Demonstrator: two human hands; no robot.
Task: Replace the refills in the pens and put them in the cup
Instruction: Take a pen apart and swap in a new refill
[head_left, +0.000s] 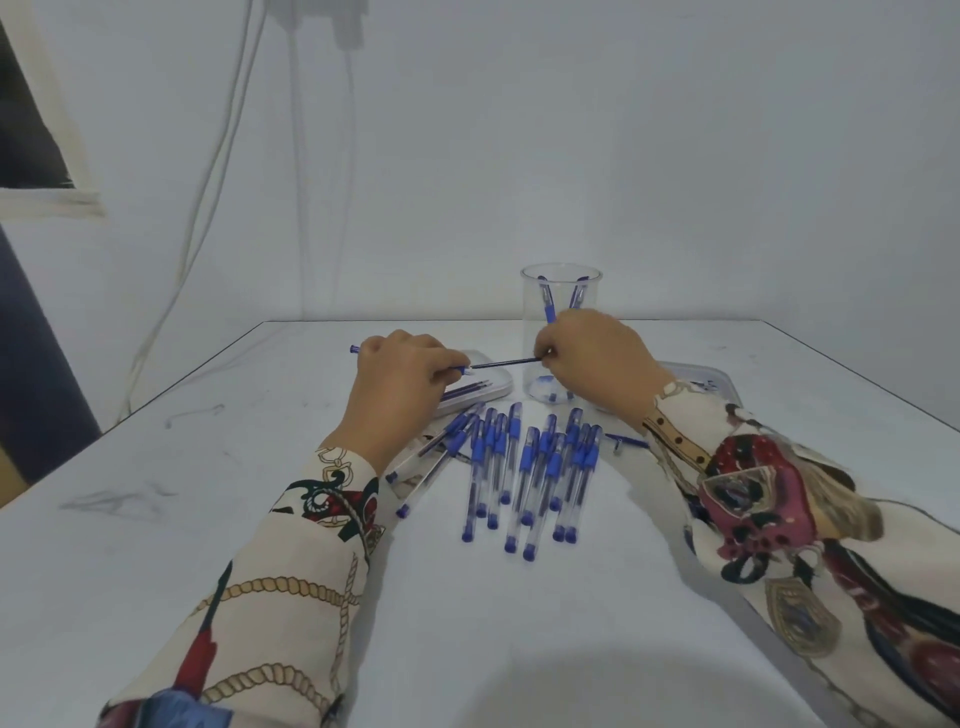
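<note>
My left hand (402, 379) grips a clear pen barrel (355, 348) with a blue end that sticks out to its left. A dark refill (504, 363) runs from the barrel's mouth to my right hand (592, 353), which pinches its far end. Behind my right hand stands a clear plastic cup (561, 291) holding two blue pens. Several blue-capped pens (530, 467) lie in a loose pile on the white table (208, 519) between my forearms.
A shallow clear tray (488, 387) with several refills lies under my left hand. Another clear tray (701, 374) sits behind my right wrist. A loose blue pen part (626, 441) lies right of the pile. White cables hang down the wall at the back left.
</note>
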